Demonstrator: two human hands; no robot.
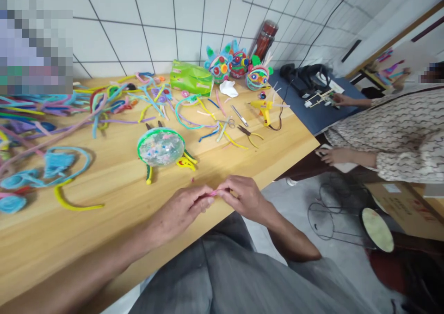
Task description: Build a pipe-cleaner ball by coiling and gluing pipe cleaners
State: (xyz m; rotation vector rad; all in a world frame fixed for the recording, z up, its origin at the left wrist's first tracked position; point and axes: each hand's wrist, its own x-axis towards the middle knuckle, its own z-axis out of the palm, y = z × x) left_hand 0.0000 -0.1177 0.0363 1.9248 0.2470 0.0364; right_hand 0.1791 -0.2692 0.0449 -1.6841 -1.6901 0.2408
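Between my left hand [189, 205] and my right hand [243, 196] is a short pink pipe cleaner [214, 193], pinched from both sides over the table's front edge. Most of it is hidden by the fingers. Just beyond my hands lies a tiny reddish bit [193, 180]. Farther back sits a clear rounded piece [161, 148] with a green rim, colourful flecks inside and yellow and green pipe-cleaner pieces [187, 163] at its side.
Pliers [250, 134], scissors [227, 123], a craft knife [240, 115] and a yellow glue gun [262, 110] lie to the right. Loose pipe cleaners [41, 115] cover the left. Decorated heads [220, 68] and a green packet [192, 78] stand behind. A co-worker [398, 129] is at the right.
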